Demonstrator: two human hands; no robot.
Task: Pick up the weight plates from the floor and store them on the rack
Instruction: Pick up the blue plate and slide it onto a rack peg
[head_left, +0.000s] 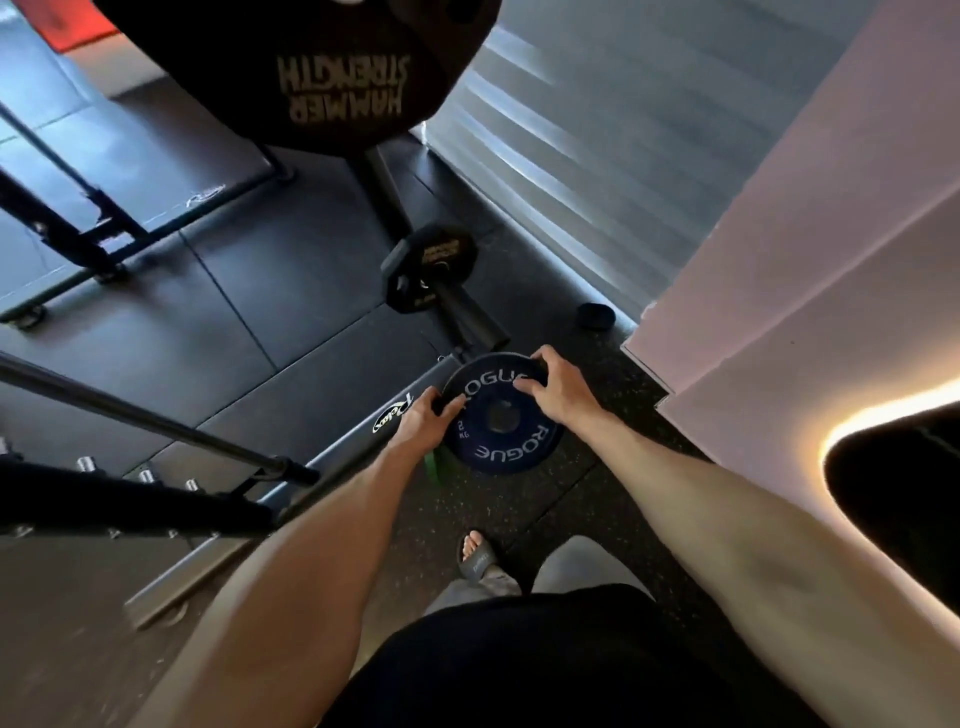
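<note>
A small blue Rogue weight plate (501, 434) with white lettering is held flat between both hands, low over the speckled floor. My left hand (428, 415) grips its left edge and my right hand (558, 382) grips its upper right edge. Just beyond it, a bare black rack peg (470, 317) points toward me, with a small black plate (428, 260) seated farther up the same peg. A large black Hammer Strength plate (311, 73) hangs on the rack at the top. A green object (432, 464) shows partly under the blue plate.
A grey rack base beam (363, 441) runs diagonally along the floor to the left. A barbell (156, 421) and a dark frame (67, 234) fill the left side. A pale wall (779, 260) closes in on the right. A small black object (596, 315) lies by the wall. My sandalled foot (475, 558) is below.
</note>
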